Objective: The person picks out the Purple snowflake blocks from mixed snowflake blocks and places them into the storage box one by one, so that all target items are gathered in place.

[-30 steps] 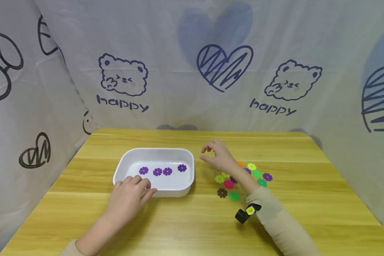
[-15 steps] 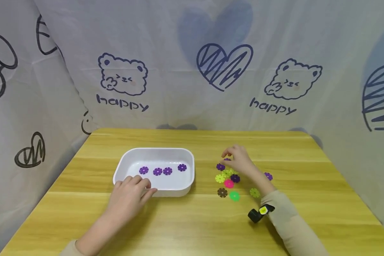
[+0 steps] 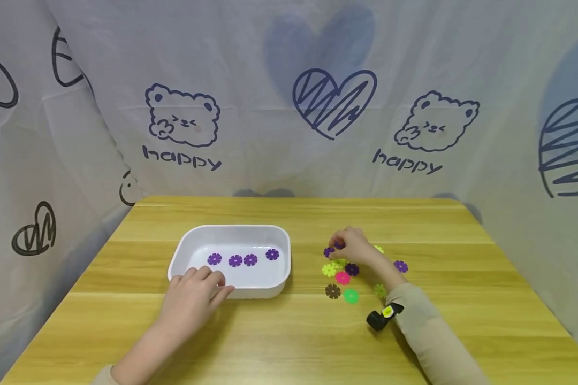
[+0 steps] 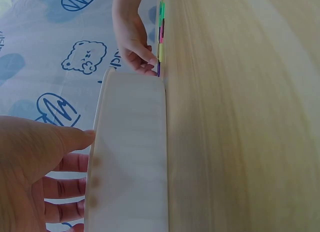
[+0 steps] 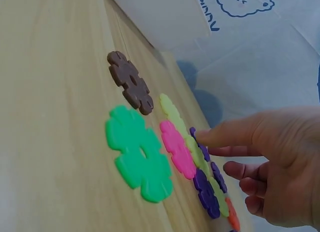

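In the head view my left hand (image 3: pixel 192 293) holds the near rim of a white plastic tray (image 3: pixel 265 293). Its thumb lies on the tray's outer wall (image 4: pixel 132 152), with the fingers behind the rim, in the left wrist view. Several purple snowflake discs (image 3: pixel 214 259) lie inside the tray. My right hand (image 3: pixel 355 249) is low over a cluster of loose discs, thumb and fingers apart. Its thumb tip meets or nearly meets a purple snowflake disc (image 5: pixel 205 153) that lies flat on the table; contact is unclear. Another purple disc (image 3: pixel 339 245) is partly covered by the fingers.
Around the right hand lie a pink disc (image 3: pixel 342 277), a brown disc (image 3: pixel 333 291), a green disc (image 3: pixel 351 295) and several yellow ones. Another purple disc (image 3: pixel 401 266) lies right of the forearm. A printed curtain (image 3: pixel 255 133) hangs behind the wooden table (image 3: pixel 289 342).
My right hand has moved from beside the tray rightward to the discs, then lowered toward a purple one. The left hand stays on the tray rim.
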A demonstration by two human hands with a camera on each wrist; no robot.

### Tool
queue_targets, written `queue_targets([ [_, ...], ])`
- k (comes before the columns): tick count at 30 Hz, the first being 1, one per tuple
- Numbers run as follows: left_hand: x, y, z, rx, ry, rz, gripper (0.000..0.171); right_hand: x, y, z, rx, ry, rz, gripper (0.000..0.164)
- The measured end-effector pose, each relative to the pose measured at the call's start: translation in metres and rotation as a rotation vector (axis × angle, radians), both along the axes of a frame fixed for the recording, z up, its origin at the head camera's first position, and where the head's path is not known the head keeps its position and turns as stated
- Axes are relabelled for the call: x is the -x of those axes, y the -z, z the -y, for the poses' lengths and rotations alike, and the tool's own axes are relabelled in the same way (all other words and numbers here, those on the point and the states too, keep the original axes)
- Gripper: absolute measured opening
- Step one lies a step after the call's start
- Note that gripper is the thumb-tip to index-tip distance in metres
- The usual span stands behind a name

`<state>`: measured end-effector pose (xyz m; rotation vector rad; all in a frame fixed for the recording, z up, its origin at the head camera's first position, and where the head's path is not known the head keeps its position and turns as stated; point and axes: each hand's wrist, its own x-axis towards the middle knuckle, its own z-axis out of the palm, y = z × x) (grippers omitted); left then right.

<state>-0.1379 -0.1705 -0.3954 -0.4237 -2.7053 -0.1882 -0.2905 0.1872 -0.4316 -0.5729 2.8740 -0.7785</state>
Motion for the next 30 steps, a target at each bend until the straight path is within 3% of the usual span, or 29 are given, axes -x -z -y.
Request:
queue_targets([
  [11,-0.001,0.0,0.001,0.002,0.004,0.0,0.02,0.008,0.0,0.005,0.0,0.012,0.046,0.022],
  [18,0.0,-0.001,0.001,-0.002,-0.002,0.009,0.02,0.007,-0.004,0.006,0.08,0.052,0.041,0.017],
  [30,0.0,0.0,0.002,0.001,0.002,-0.004,0.02,-0.002,-0.019,0.008,0.182,0.021,0.101,0.015],
])
